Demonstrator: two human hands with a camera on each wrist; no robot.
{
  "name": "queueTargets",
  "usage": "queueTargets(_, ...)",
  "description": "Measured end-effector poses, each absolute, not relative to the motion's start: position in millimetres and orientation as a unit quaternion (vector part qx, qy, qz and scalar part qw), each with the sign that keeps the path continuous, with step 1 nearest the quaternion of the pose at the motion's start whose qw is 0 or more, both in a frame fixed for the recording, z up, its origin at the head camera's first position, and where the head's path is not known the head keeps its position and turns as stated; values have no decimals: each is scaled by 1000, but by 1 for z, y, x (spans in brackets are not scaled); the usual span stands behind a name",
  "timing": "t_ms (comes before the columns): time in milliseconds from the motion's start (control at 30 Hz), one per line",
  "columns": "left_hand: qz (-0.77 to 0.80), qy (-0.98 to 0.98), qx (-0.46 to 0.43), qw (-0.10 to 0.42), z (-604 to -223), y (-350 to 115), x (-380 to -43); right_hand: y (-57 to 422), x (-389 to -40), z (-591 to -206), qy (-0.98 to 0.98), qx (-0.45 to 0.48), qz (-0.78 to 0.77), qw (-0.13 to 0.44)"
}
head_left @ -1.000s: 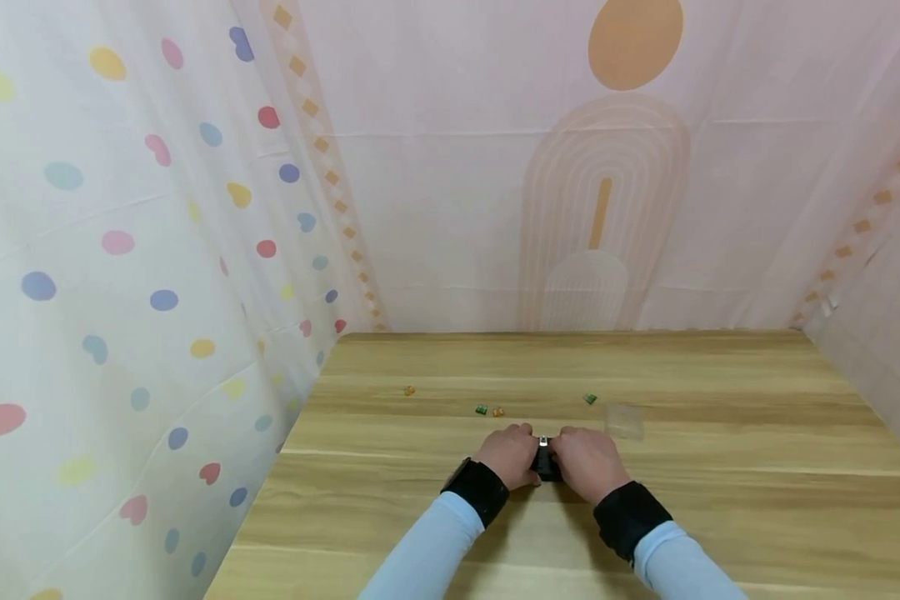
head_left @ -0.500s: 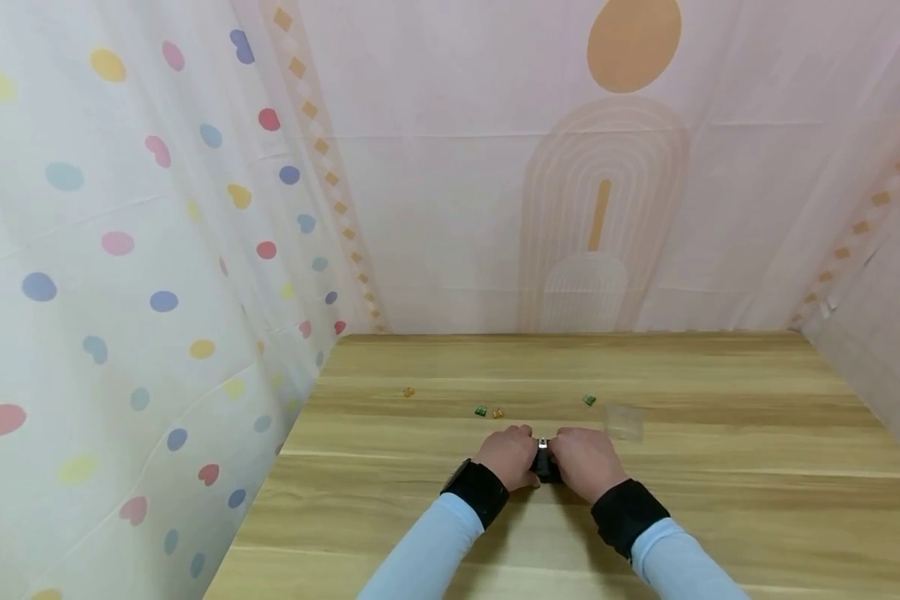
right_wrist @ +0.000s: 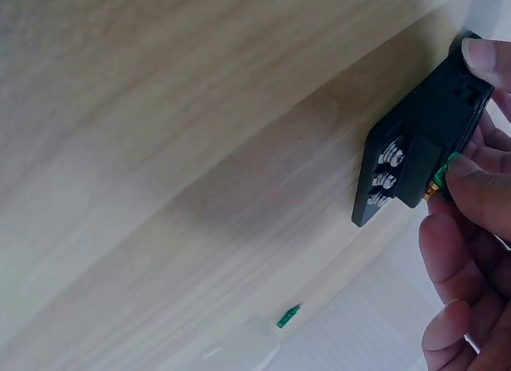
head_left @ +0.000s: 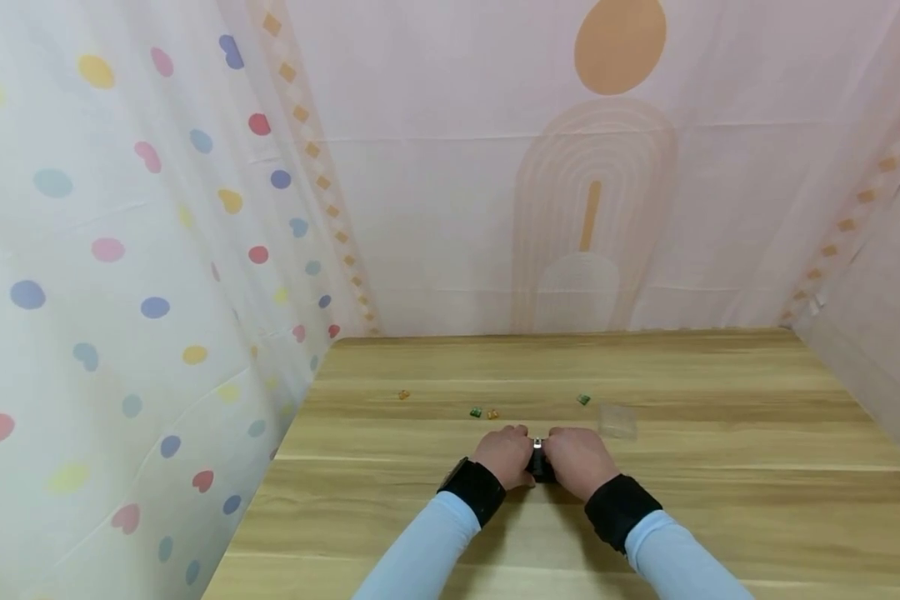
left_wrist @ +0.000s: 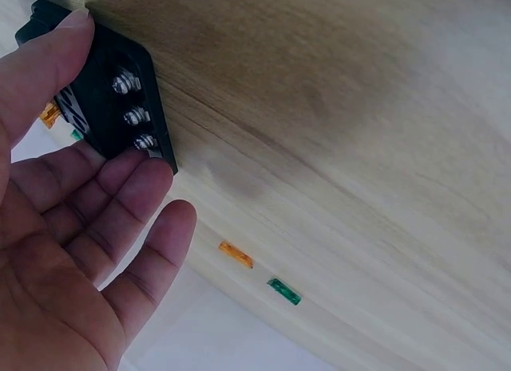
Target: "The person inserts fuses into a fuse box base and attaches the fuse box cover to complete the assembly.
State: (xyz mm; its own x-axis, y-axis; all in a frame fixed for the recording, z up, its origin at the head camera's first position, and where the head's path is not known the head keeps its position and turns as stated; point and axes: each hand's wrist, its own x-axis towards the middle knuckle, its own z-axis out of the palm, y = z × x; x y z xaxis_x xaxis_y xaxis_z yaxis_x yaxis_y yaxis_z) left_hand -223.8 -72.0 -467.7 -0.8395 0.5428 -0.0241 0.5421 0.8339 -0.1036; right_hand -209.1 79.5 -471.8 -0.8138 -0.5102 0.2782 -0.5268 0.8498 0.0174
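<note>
As both hands meet over the wooden table (head_left: pixel 645 367), a black block (head_left: pixel 542 472) is held between them, its sides largely covered from above. It points away from the person: a bright metal part shows at its far end, with dark body on the near side. Seen from the right wrist, its long axis slants from upper right to lower left, ending in a row of three metal terminals (right_wrist: pixel 384 180); from the left wrist, it runs upper left to lower right.

The left hand (head_left: pixel 504 457) grips the block, thumb on the near end and fingertips at the opposite edge, so the block sits at those tips, clear of the palm. The right hand (head_left: pixel 581 461) has thumb and fingers together, pinching a small green piece (right_wrist: pixel 441 175) at the block's edge, a bit of orange just beside it. Whether the block touches the table is unclear. Beyond the hands lie loose orange and green pieces and a clear square (head_left: pixel 618 422).
</note>
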Motion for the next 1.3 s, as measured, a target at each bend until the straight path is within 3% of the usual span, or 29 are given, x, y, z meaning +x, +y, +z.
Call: queueTargets(1300, 64, -957, -283, 3, -458, -66, -223, 88, -216, -467, -952, 278, 69, 110)
